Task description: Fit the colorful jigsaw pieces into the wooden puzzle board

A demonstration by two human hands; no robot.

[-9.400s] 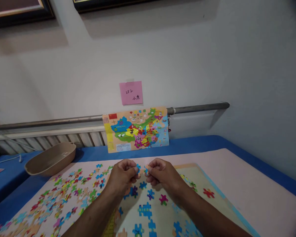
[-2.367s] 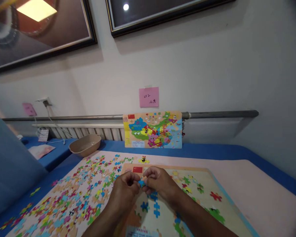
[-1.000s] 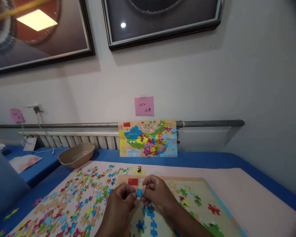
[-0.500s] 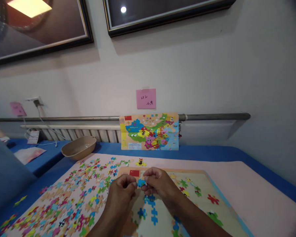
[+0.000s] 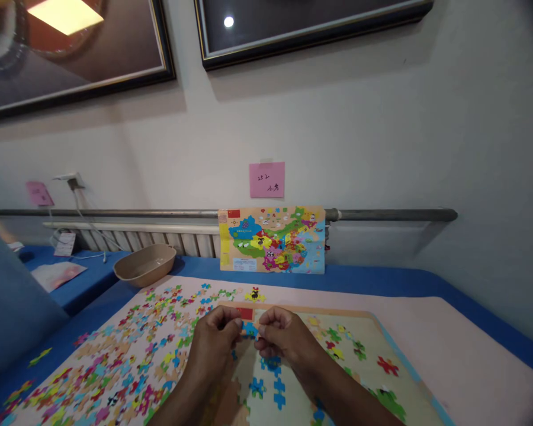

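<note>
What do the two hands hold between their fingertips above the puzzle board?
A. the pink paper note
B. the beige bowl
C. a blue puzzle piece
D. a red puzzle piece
C: the left hand and the right hand pinch a small blue puzzle piece between them, above the puzzle board.

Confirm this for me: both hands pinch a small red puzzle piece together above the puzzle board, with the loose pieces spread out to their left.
Not quite: the puzzle piece is blue, not red, as the head view shows. The rest holds: the left hand and right hand pinch it together above the puzzle board, and the loose pieces lie spread out to their left.
</note>
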